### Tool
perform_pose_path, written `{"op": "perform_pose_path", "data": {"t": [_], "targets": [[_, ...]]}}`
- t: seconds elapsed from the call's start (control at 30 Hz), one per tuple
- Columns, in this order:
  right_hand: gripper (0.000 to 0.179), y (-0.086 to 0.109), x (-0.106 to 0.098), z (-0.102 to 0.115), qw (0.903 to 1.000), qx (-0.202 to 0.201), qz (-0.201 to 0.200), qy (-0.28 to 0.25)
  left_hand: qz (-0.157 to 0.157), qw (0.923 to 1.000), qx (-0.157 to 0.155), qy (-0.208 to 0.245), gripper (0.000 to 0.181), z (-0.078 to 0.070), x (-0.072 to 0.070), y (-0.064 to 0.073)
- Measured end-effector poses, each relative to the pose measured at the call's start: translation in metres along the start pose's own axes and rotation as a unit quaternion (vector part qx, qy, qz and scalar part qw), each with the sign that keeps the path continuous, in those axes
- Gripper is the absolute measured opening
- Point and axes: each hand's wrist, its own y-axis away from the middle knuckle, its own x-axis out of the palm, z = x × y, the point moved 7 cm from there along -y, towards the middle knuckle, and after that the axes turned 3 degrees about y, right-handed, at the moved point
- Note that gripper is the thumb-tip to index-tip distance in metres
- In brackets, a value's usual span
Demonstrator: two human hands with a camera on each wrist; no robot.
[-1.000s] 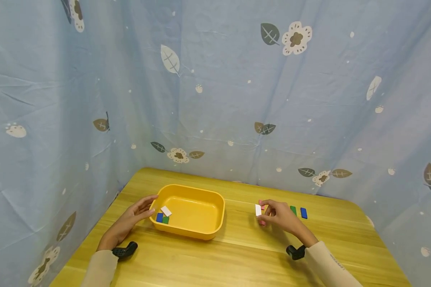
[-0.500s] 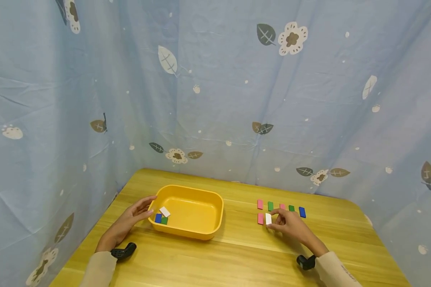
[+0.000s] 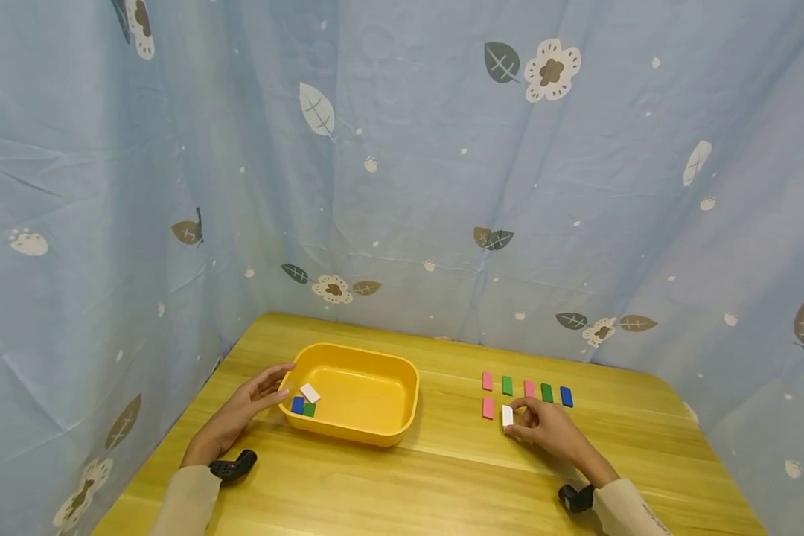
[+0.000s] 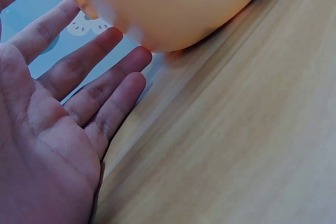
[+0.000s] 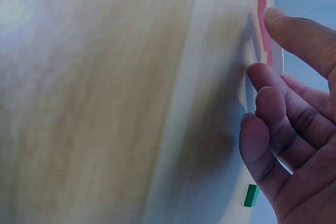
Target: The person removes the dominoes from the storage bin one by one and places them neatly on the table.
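My right hand (image 3: 548,430) pinches a small white rectangular block (image 3: 507,416) between thumb and fingers, close over the table. Just left of it lies a pink block (image 3: 488,408). Behind runs a row: a pink block (image 3: 487,381), a green block (image 3: 507,385), another pink block (image 3: 529,388), a green block (image 3: 546,392) and a blue block (image 3: 566,396). My left hand (image 3: 244,406) rests at the left end of a yellow tray (image 3: 402,428). In the left wrist view its fingers (image 4: 118,66) are nearly straight, tips against the tray's outer wall.
Inside the tray's left corner lie a white block (image 3: 310,393), a blue block (image 3: 298,405) and a green block (image 3: 310,410). A wooden table (image 3: 388,491) bears everything, with a blue patterned curtain (image 3: 409,186) along its back and sides.
The white block, pinched in my right hand, has moved from over the pink blocks to the right and nearer, uncovering the back row. My left hand has stayed at the tray.
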Motion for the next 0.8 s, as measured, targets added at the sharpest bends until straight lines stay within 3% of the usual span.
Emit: {"op": "perform_pose_path", "data": {"t": [0.6, 0.8], "targets": [[0.046, -0.003, -0.004, -0.009, 0.999, 0.025, -0.032, 0.015, 0.002, 1.0, 0.008, 0.002, 0.057, 0.0, -0.001, -0.003], [0.044, -0.002, 0.0, -0.012, 0.9988, 0.04, -0.028, 0.006, 0.0, 0.9999, -0.008, 0.008, 0.057, 0.001, 0.0, 0.0]]}}
